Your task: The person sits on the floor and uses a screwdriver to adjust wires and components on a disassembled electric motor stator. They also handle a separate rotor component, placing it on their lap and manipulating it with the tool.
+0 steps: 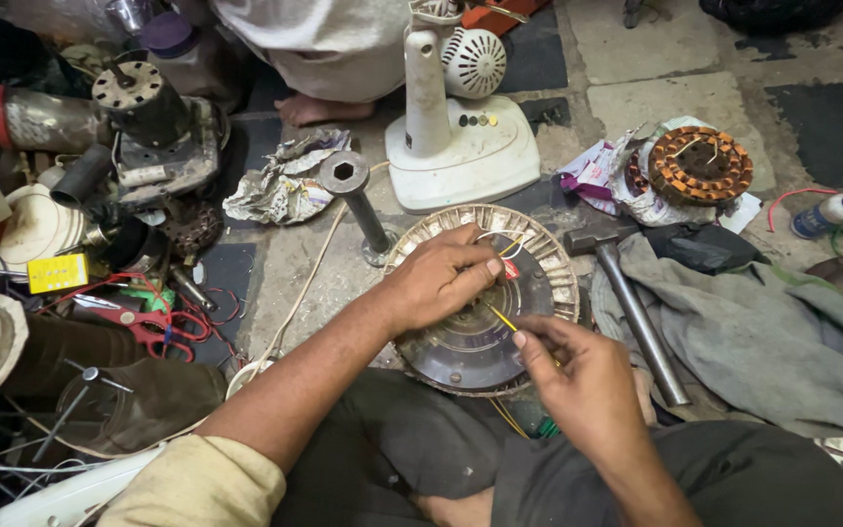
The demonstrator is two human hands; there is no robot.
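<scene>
Fan stator, round and grey with a ring of laminations, rests on your lap. Your left hand lies on its hub, fingers together, pinching the white leads. Your right hand has thumb and forefinger clamped on a yellow wire. You seem to be sorting leads; next probably calls for a steady, gentle pull. Hammer lies alongside, right.

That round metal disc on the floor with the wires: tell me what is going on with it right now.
A person sitting on the floor works on a round fan-motor stator resting by their legs. The left hand presses on its top among the lead wires, while the right hand pinches a yellow wire coming off it. A hammer lies on a grey cloth to the right, with a white fan base behind and a copper-wound stator further right.
</scene>
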